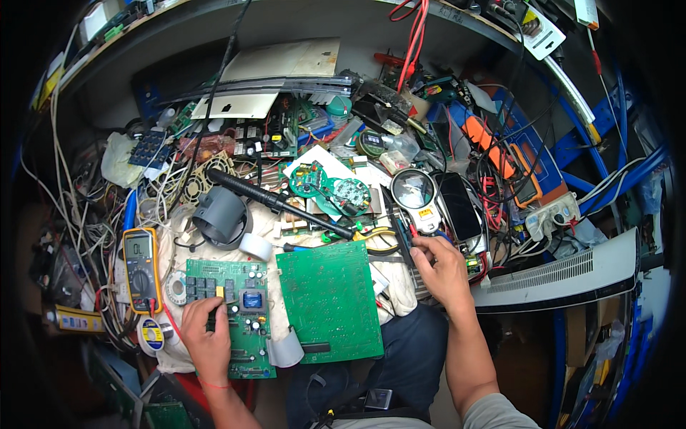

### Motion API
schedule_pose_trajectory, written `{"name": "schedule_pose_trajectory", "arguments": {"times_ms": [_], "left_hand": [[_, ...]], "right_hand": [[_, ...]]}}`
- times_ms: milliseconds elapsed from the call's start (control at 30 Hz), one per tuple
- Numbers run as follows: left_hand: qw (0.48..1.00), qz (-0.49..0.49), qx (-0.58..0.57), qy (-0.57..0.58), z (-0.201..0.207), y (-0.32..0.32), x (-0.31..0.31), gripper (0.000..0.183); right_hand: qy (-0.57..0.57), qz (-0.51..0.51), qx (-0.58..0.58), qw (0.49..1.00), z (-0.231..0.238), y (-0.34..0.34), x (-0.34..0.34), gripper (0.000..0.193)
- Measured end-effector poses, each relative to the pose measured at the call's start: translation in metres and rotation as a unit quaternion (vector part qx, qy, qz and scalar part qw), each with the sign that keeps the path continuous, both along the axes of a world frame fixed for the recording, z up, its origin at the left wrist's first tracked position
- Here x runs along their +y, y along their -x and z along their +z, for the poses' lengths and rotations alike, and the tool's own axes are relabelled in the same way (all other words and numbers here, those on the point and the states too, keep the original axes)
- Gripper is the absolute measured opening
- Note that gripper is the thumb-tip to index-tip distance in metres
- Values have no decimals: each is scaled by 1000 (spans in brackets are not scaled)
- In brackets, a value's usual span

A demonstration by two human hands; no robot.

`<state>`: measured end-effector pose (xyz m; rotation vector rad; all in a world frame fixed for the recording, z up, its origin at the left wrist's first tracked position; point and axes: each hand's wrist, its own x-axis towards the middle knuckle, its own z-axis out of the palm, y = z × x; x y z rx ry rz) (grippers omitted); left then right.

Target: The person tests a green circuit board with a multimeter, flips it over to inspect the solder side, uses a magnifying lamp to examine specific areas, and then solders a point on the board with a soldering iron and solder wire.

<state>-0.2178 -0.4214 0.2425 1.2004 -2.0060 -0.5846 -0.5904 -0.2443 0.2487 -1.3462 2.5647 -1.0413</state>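
My left hand rests over a green circuit board with a blue transformer, its fingers curled together near a yellow part; what they hold, if anything, is hidden. A red lead runs from the yellow multimeter toward this hand. My right hand is closed in a pinch just below a round magnifier, beside a slim dark tool. A small red tip shows at its fingertips, too small to name. A larger green board lies between my hands, and a pale ribbon cable reaches its lower edge.
Yellow-handled pliers, a grey plastic pipe piece and a white tape roll lie beyond the boards. Round green boards, a phone and tangled cables crowd the back. A vented white panel juts out at right.
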Motion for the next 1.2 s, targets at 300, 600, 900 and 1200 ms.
{"name": "schedule_pose_trajectory", "arguments": {"times_ms": [300,600,900,1200], "left_hand": [[999,-22,1,31,1,3,5,17],[998,-52,23,37,10,8,20,17],[978,-204,33,-1,6,37,58,18],[976,-212,-42,1,-5,42,68,19]], "right_hand": [[-11,-36,-11,999,-34,-19,8,29],[92,-19,-18,995,-34,-37,17,24],[10,43,-169,985,-11,-86,34,18],[-18,67,-155,985,-8,-91,36,22]]}}
